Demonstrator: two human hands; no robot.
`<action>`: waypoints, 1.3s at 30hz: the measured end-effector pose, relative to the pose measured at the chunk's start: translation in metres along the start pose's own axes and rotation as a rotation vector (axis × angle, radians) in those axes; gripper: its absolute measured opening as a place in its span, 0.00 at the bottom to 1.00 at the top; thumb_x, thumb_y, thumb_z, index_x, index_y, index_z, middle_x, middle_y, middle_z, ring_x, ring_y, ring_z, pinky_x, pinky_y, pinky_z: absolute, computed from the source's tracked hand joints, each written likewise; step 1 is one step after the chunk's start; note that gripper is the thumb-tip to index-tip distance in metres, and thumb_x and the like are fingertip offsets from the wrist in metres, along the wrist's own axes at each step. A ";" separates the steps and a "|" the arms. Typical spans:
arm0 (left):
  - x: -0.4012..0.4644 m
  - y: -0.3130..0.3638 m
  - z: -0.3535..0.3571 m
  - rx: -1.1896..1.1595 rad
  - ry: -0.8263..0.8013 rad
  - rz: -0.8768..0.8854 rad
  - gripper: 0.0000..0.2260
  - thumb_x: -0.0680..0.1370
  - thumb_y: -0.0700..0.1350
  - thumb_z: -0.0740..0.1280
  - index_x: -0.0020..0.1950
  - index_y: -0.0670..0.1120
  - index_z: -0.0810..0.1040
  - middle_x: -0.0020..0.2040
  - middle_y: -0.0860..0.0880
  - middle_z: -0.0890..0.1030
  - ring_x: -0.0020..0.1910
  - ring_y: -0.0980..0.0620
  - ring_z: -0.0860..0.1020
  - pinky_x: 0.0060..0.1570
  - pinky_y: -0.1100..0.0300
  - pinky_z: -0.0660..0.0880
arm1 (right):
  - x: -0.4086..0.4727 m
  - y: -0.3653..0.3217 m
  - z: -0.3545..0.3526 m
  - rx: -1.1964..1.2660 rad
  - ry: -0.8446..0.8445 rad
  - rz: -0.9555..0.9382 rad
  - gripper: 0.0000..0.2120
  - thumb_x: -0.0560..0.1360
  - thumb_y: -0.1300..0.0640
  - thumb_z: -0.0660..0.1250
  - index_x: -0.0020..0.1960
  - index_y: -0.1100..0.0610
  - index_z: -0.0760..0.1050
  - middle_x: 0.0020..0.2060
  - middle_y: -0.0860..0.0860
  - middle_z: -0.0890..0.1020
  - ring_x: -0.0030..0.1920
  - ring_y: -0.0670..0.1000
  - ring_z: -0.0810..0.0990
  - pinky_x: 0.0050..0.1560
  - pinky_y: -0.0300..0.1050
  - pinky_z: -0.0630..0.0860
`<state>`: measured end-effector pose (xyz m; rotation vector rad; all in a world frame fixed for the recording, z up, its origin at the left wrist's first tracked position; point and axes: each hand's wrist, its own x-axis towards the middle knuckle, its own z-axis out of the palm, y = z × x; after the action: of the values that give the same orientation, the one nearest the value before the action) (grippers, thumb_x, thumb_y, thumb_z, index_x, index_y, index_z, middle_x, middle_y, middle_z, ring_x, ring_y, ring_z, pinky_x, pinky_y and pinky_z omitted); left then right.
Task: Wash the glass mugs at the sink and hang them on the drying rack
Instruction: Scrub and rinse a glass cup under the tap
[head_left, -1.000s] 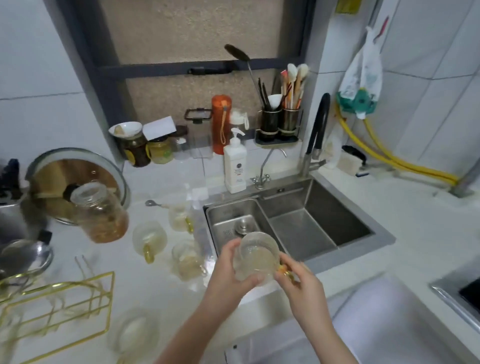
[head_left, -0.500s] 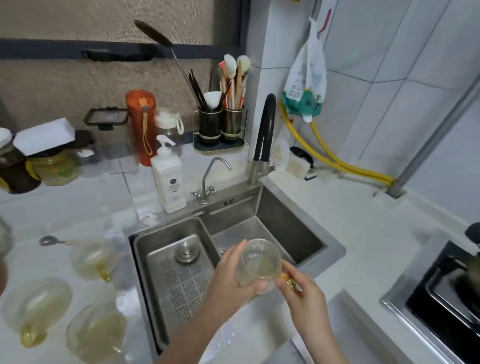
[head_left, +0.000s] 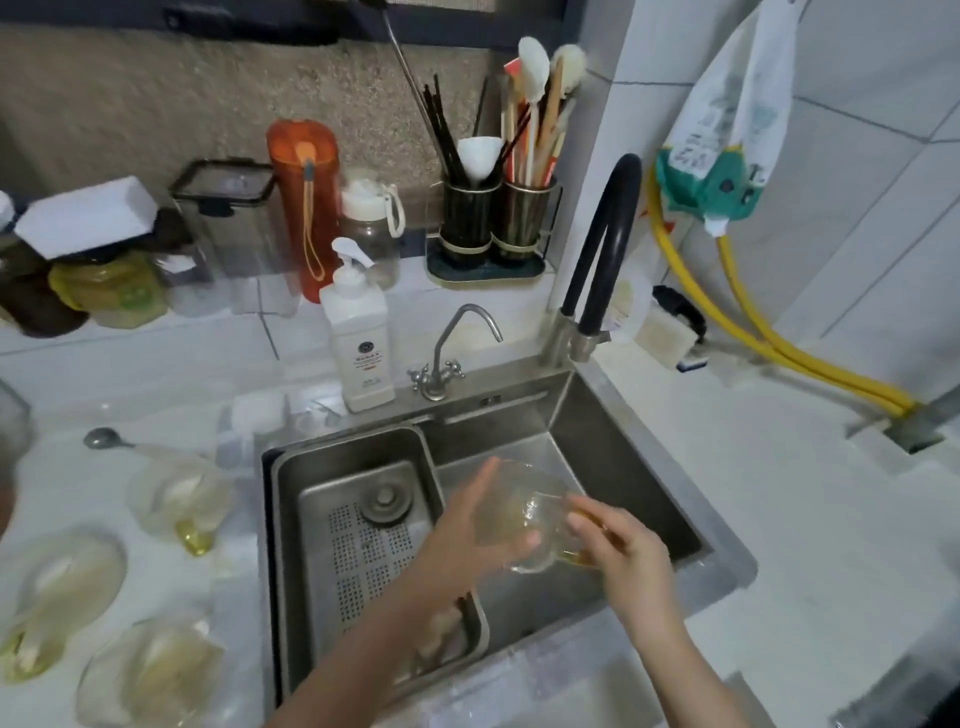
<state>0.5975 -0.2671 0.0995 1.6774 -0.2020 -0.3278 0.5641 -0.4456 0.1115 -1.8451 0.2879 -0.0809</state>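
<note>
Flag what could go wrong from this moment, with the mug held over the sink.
1. The glass mug is held tilted above the steel sink by the left hand and right hand; a wet slip could crack it on the metal.
2. Three more mugs, like this one, lie on the counter near the sink's edge; a moving elbow might knock them.

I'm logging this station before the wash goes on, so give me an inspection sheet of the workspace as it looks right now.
Surface: white counter around a steel sink, perforated insert tray in its left part.
Job's things: one glass mug held over the sink; three blurred glass mugs on the counter, left.
Clutter: soap dispenser, orange bottle, utensil holders, jars, spoon.
Grippers: left hand cups the mug's body; right hand at its handle side.
Cables: yellow hoses along the wall.
Surroundings: tiled wall, black faucet, hanging bag; drying rack not in view.
</note>
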 end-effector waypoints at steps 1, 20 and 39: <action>0.004 0.002 0.001 0.009 0.013 0.022 0.30 0.66 0.50 0.77 0.63 0.70 0.70 0.63 0.63 0.76 0.63 0.63 0.74 0.61 0.65 0.72 | 0.010 0.001 -0.001 0.011 -0.026 0.000 0.09 0.75 0.60 0.69 0.53 0.50 0.82 0.46 0.45 0.83 0.44 0.40 0.83 0.43 0.37 0.81; 0.051 -0.002 0.060 -0.111 0.458 -0.356 0.26 0.64 0.59 0.75 0.61 0.64 0.73 0.60 0.57 0.78 0.57 0.61 0.79 0.58 0.55 0.77 | 0.116 0.036 -0.032 -0.054 -0.550 -0.062 0.17 0.73 0.49 0.70 0.56 0.31 0.71 0.63 0.41 0.76 0.63 0.42 0.74 0.65 0.43 0.71; 0.084 0.028 0.052 -0.063 0.366 -0.492 0.53 0.60 0.67 0.73 0.78 0.49 0.54 0.73 0.49 0.66 0.67 0.51 0.72 0.62 0.52 0.75 | 0.132 0.027 -0.053 -0.087 -0.635 -0.314 0.26 0.66 0.61 0.78 0.59 0.46 0.74 0.64 0.46 0.71 0.64 0.39 0.70 0.62 0.30 0.70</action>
<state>0.6607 -0.3467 0.1131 1.6781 0.4962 -0.3788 0.6767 -0.5331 0.0891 -1.8873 -0.4467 0.3018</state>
